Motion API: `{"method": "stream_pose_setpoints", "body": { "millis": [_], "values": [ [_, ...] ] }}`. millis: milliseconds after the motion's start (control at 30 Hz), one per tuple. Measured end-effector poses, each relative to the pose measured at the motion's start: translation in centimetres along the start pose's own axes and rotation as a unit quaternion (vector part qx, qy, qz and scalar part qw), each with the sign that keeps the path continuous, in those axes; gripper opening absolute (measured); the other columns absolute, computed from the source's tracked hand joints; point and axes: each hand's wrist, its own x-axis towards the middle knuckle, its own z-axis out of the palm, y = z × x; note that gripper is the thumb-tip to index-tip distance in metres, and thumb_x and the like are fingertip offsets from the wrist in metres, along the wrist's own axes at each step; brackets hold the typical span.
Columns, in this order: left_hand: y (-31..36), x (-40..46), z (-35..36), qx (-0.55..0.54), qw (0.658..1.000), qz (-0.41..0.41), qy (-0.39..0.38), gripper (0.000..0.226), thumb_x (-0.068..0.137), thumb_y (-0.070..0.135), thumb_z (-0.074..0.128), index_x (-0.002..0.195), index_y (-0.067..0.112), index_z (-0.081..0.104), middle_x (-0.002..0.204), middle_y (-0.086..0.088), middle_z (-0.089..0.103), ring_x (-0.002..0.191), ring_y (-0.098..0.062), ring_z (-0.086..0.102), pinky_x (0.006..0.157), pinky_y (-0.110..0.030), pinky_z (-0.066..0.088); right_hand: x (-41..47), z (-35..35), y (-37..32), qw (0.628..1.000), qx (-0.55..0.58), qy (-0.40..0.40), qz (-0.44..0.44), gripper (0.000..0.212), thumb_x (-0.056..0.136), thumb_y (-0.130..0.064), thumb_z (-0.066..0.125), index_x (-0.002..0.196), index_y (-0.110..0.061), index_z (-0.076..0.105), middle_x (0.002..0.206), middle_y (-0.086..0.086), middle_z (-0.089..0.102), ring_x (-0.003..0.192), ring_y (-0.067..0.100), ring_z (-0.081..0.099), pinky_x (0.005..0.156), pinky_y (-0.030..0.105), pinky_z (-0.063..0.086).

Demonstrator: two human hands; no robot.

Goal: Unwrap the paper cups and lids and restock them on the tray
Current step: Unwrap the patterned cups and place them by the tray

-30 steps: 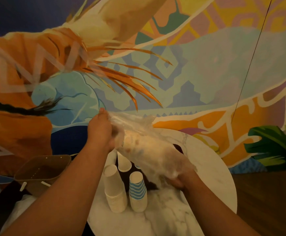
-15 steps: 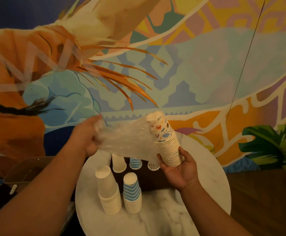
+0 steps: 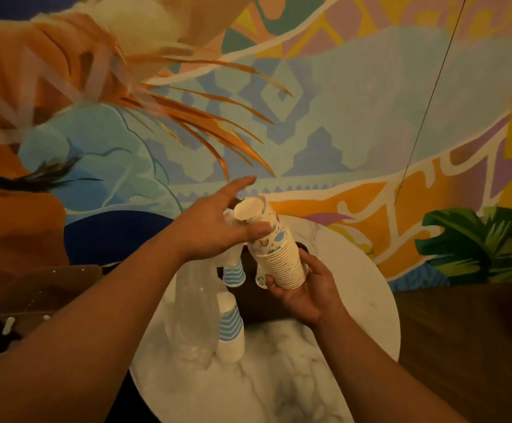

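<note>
dim, warm yellowish light | soft overall, motion blur upper left | strong wide-angle bending at edges | no glare

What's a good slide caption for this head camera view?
Right hand holds an unwrapped cup stack; left hand grips its top, plastic wrapper dangling.

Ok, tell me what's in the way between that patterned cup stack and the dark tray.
Nothing solid. The right hand holds the patterned stack just above the dark tray. Blue-striped cups already stand at the tray's left, and the clear wrapper hangs from the left hand beside them.
</note>
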Motion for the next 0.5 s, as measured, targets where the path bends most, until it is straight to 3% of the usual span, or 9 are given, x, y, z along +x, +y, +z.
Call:
{"method": "stream_pose_setpoints", "body": {
  "millis": [100, 200, 300, 400, 500],
  "values": [
    [-1.0, -0.1, 2.6, 0.038, 0.999, 0.006, -0.004, 0.067, 0.078, 0.045, 0.074, 0.137, 0.037, 0.045, 0.130, 0.007, 0.057, 0.116, -0.009, 0.057, 0.084, -0.019, 0.049, -0.6, -2.0, 1.6, 0.996, -0.006, 0.086, 0.034, 0.057, 0.071, -0.028, 0.077, 0.121, -0.004, 0.062, 0.114, 0.022, 0.066, 0.097, 0.037, 0.064, 0.063, 0.038, 0.059],
    [-2.5, -0.4, 5.9, 0.119, 0.993, -0.017, -0.016, 0.064, 0.080, 0.046, 0.072, 0.137, 0.033, 0.046, 0.130, 0.006, 0.058, 0.112, -0.012, 0.056, 0.081, -0.020, 0.045, -0.7, -4.2, 3.2, 0.979, -0.018, 0.188, 0.075, 0.041, 0.095, -0.036, 0.051, 0.123, -0.007, 0.060, 0.107, 0.019, 0.071, 0.091, 0.033, 0.068, 0.064, 0.037, 0.059],
    [-4.2, -0.7, 9.9, 0.195, 0.976, -0.048, -0.081, 0.064, 0.081, 0.042, 0.067, 0.139, 0.032, 0.041, 0.129, 0.001, 0.058, 0.112, -0.017, 0.057, 0.083, -0.028, 0.049, -1.0, -5.4, 4.9, 0.951, -0.075, 0.282, 0.104, 0.030, 0.100, -0.034, 0.048, 0.103, -0.009, 0.065, 0.078, 0.014, 0.074, 0.086, 0.030, 0.066, 0.074, 0.040, 0.058],
    [-5.5, -0.7, 13.3, 0.205, 0.968, -0.082, -0.117, 0.061, 0.085, 0.040, 0.064, 0.139, 0.028, 0.040, 0.131, -0.002, 0.056, 0.116, -0.020, 0.056, 0.090, -0.031, 0.050, -1.1, -6.2, 5.5, 0.930, -0.103, 0.332, 0.117, 0.028, 0.099, -0.034, 0.048, 0.090, -0.013, 0.064, 0.085, 0.013, 0.067, 0.086, 0.029, 0.060, 0.101, 0.049, 0.046],
    [-6.5, -0.5, 16.2, 0.229, 0.959, -0.091, -0.141, 0.057, 0.088, 0.040, 0.063, 0.138, 0.027, 0.038, 0.130, -0.003, 0.055, 0.115, -0.022, 0.055, 0.091, -0.032, 0.048, -0.3, -7.6, 5.8, 0.920, -0.109, 0.352, 0.136, 0.029, 0.098, -0.038, 0.045, 0.097, -0.017, 0.066, 0.094, 0.012, 0.067, 0.095, 0.029, 0.060, 0.108, 0.050, 0.039]
  ]
}}
